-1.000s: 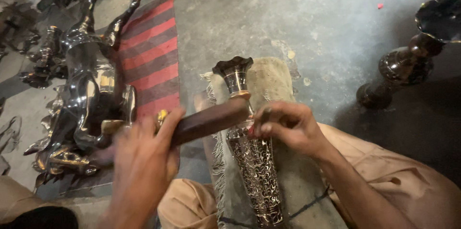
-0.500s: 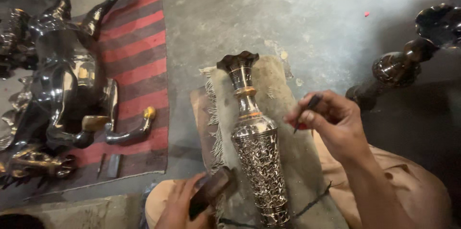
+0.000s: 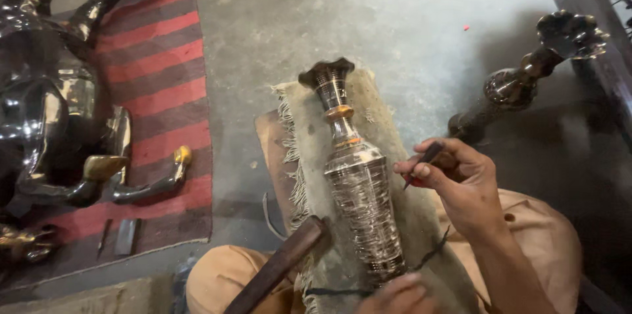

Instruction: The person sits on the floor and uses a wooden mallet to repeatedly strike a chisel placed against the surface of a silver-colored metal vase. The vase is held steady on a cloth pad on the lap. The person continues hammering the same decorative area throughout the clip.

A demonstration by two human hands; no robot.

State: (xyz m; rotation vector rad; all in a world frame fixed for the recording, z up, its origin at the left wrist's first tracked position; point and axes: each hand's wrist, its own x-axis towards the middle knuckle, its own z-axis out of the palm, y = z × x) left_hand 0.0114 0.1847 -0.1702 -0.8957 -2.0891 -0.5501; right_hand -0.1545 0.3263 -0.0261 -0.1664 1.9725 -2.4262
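Engraved metal vase (image 3: 359, 185) lying on a fringed cloth (image 3: 385, 123) across the lap, long axis running away from the person, mouth far; right hand (image 3: 461, 185), pinching a slim dark tool (image 3: 424, 159), sits just right of its body, left hand (image 3: 398, 295) at the base, grip unclear

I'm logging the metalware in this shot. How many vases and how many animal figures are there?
Vases: 2, the engraved vase on the fringed cloth and a dark vase on the floor.
Animal figures: 1, a dark metal horse.
Total: 3
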